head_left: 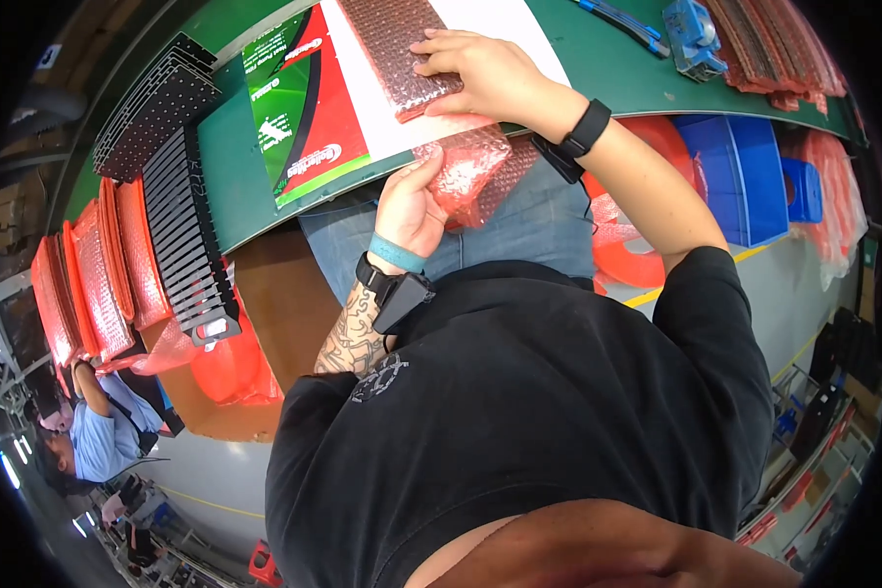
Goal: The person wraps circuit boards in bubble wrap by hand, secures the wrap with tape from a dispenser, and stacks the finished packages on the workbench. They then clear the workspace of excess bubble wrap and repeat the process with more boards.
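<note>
A dark flat panel wrapped in pinkish bubble wrap (390, 44) lies on the white part of a printed cardboard sheet (338, 118). My right hand (490, 76) rests on the panel's right side, fingers spread and its thumb by the near end. Over the front edge of the table hangs a loose end of pink bubble wrap (472, 181). My left hand (414, 208) grips that loose end from the left, thumb on top. Some of the left fingers are hidden behind the wrap.
The green table (240, 186) also carries black slotted racks (181, 220), a blue-handled tool (622, 24), a blue tape dispenser (694, 39) and stacked wrapped panels (769, 44). More wrapped panels (98, 269) stand left, near another person (108, 421). A cardboard box (284, 304) and blue bin (740, 181) sit below.
</note>
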The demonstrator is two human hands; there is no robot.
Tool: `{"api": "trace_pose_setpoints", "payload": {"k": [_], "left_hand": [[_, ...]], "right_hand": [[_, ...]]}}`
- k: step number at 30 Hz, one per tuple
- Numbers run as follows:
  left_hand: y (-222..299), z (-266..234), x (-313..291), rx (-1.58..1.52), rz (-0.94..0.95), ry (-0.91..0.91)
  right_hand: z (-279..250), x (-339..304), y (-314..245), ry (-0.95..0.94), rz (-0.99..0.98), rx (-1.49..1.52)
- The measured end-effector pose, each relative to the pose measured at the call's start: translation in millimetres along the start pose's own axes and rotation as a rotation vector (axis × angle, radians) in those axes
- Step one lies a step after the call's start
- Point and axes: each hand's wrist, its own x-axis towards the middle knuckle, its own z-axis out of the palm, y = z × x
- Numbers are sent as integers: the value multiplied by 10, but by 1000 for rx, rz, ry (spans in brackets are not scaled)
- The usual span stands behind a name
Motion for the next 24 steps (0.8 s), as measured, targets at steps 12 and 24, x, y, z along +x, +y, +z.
{"api": "trace_pose_setpoints", "payload": {"k": [12,24], "left_hand": [[-171,-194,-49,117,148,57],[-65,25,-3,227,143,324]], "right_hand": [[-749,-395,1848,-154,704,-479],[-1007,-370,22,-21,174,-3]]}}
